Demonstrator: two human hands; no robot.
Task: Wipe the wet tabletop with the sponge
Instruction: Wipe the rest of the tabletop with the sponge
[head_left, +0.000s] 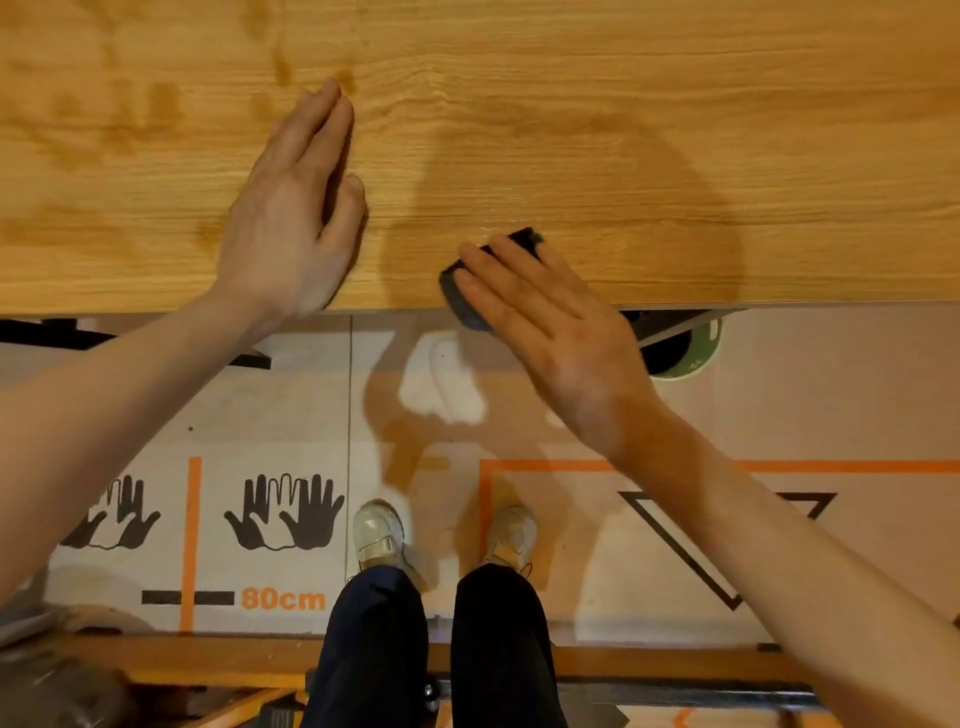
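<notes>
Sponge mostly hidden under right hand, overhanging tabletop edge.

Tabletop: wood-grain finish, smooth, satin sheen, darker damp patches seen at 10 o'clock. Sponge: dark, coarse, matt. Floor sheet: matt, printed.

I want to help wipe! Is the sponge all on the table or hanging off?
Hanging off partly. The dark sponge sticks out past the tabletop's near edge, under the right hand.
</notes>
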